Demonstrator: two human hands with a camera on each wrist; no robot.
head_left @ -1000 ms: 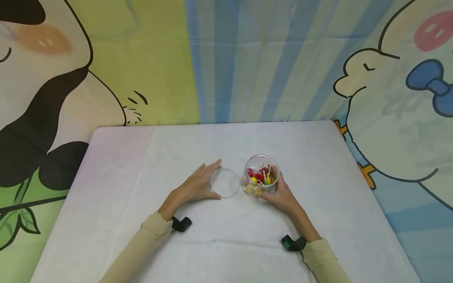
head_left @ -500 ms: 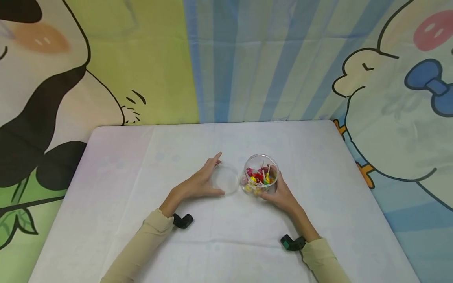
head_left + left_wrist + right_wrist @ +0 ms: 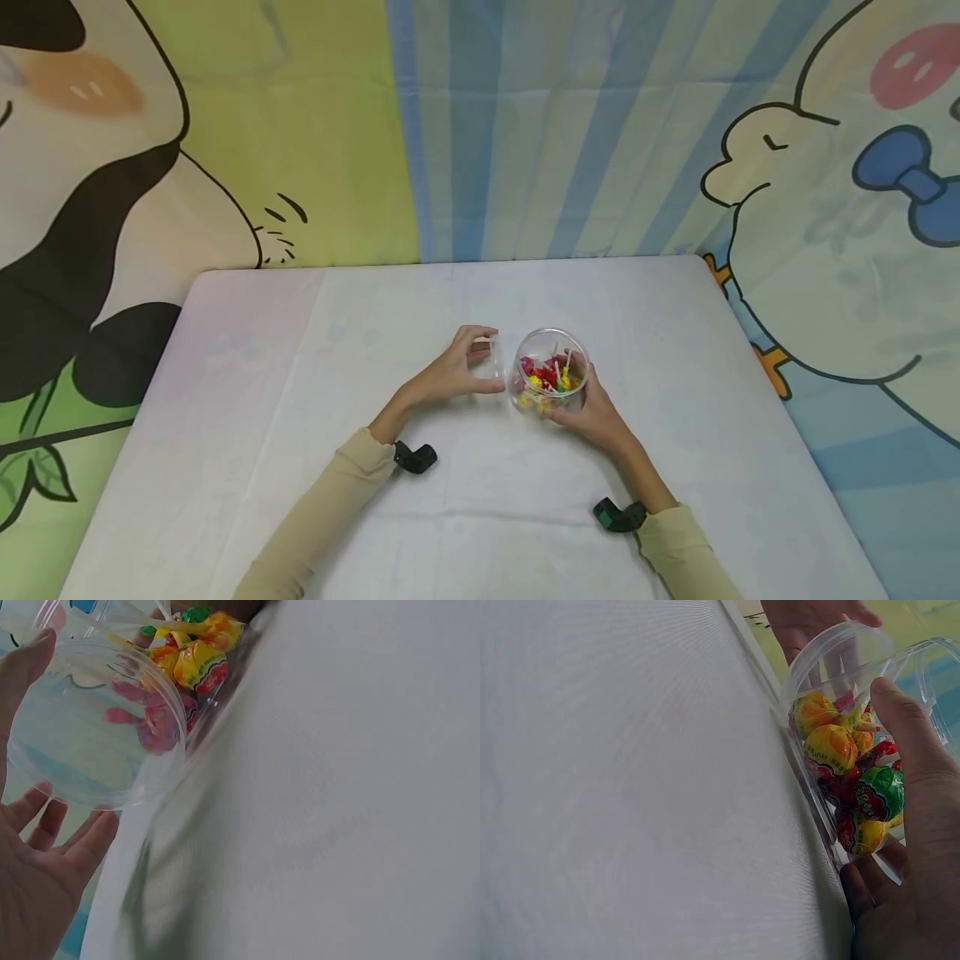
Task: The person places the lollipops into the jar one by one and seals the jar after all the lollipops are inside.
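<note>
My left hand [image 3: 450, 372] holds a clear round plastic lid [image 3: 496, 358] by its rim, between thumb and fingers. The lid stands on edge, its face turned towards a clear jar [image 3: 551, 332] just to the right. In the left wrist view the lid [image 3: 94, 727] is tilted up, with wrapped lollipops [image 3: 191, 664] beyond it. My right hand [image 3: 598, 417] grips the jar's right side, thumb at the front. Inside, red, yellow, pink and green lollipops [image 3: 551, 375] lie with white sticks pointing up. The jar's mouth is uncovered, and its base rests on the table.
A white cloth covers the table [image 3: 360, 517], whose far edge meets a cartoon-printed curtain [image 3: 540, 133]. A small black device sits on each wrist, below the beige sleeves [image 3: 330, 500].
My left hand has lifted the lid from lying flat, turned it on edge and brought it right, closer to the jar. The right hand and jar have stayed in place.
</note>
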